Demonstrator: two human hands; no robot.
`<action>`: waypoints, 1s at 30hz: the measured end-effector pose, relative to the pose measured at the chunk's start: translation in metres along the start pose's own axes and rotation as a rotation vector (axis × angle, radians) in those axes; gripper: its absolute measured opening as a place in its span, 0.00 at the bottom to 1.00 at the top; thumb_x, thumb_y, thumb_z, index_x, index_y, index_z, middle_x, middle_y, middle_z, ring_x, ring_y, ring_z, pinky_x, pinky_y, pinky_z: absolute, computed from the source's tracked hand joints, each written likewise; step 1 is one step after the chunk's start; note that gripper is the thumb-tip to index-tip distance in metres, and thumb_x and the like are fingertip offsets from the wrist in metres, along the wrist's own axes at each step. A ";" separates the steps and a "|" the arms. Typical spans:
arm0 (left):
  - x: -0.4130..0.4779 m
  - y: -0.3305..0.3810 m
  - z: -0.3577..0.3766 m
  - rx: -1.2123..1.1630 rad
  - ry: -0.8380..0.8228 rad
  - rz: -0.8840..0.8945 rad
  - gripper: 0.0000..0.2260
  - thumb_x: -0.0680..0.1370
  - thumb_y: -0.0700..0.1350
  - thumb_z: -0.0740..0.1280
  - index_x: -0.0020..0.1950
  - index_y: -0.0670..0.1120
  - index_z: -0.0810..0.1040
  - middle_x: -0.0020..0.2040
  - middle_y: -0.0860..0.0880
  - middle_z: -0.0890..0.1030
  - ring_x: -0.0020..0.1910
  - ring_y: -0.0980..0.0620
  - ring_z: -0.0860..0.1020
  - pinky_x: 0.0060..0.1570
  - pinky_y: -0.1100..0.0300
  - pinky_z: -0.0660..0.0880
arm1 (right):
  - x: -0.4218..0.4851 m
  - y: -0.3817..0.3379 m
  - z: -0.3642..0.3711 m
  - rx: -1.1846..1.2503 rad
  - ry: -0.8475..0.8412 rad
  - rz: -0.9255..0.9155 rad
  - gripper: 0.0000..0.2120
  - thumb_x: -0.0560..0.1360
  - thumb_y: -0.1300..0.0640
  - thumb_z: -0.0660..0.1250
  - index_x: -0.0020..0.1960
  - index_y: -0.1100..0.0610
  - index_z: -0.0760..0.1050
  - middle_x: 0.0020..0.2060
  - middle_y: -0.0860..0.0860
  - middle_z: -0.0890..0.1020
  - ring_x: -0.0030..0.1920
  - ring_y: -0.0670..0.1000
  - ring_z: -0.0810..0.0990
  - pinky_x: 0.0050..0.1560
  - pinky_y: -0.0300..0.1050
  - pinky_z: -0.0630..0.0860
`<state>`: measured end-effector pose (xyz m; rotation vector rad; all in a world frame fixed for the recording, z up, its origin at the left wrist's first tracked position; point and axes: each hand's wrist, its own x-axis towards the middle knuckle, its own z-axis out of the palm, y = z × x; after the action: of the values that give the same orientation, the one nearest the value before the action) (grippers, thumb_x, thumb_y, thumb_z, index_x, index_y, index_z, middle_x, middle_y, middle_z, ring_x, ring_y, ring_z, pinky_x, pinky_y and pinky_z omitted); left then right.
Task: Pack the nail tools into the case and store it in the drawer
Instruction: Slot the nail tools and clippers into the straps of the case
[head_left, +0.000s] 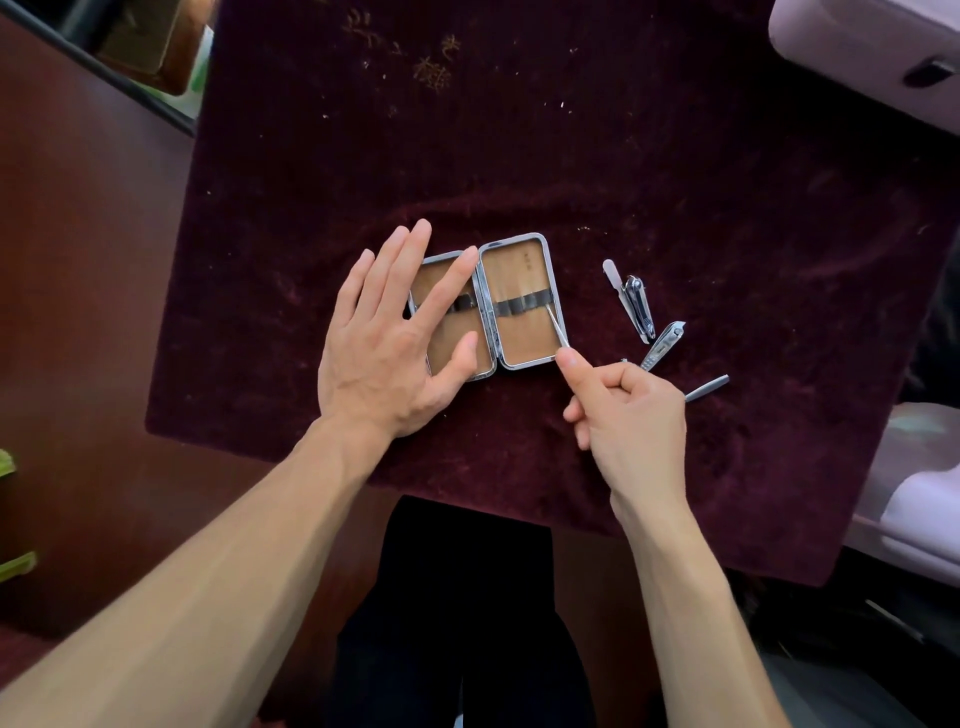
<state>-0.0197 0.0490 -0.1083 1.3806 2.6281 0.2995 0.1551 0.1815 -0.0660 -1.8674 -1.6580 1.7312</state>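
On the dark red cloth (571, 156) the left hand (384, 343) presses flat, fingers straight, on the left half of the open case (524, 260), the right hand (623, 410) pinches a thin metal tool (557, 327) slanting under the case's right-half band, and a large clipper (638, 306) and small clipper (664, 344) lie just right.

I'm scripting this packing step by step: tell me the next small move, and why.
Probably push the thin metal tool deeper under the elastic band: the right hand pinches its end, its tip just meets the band, and the left hand presses flat on the open case.
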 end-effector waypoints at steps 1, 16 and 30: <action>0.000 0.000 0.000 -0.001 0.002 0.000 0.30 0.81 0.61 0.58 0.83 0.58 0.58 0.84 0.44 0.58 0.84 0.45 0.57 0.84 0.48 0.52 | -0.001 0.000 0.001 -0.020 -0.005 -0.003 0.20 0.77 0.43 0.77 0.36 0.57 0.81 0.21 0.46 0.80 0.20 0.40 0.73 0.27 0.28 0.70; 0.000 -0.001 0.003 0.028 0.011 0.012 0.31 0.81 0.60 0.59 0.83 0.58 0.58 0.84 0.44 0.59 0.83 0.45 0.58 0.83 0.47 0.54 | 0.006 -0.010 0.020 0.013 -0.010 0.064 0.17 0.77 0.42 0.77 0.46 0.55 0.78 0.32 0.50 0.88 0.26 0.46 0.84 0.25 0.38 0.74; 0.001 -0.001 0.001 0.042 0.002 0.008 0.31 0.80 0.61 0.58 0.83 0.58 0.59 0.84 0.44 0.59 0.83 0.44 0.59 0.82 0.46 0.55 | 0.004 -0.004 0.009 0.040 -0.070 0.002 0.12 0.78 0.45 0.77 0.53 0.50 0.78 0.35 0.51 0.89 0.27 0.48 0.85 0.27 0.36 0.76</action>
<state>-0.0205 0.0490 -0.1098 1.4052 2.6454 0.2480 0.1451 0.1808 -0.0691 -1.8125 -1.6334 1.8359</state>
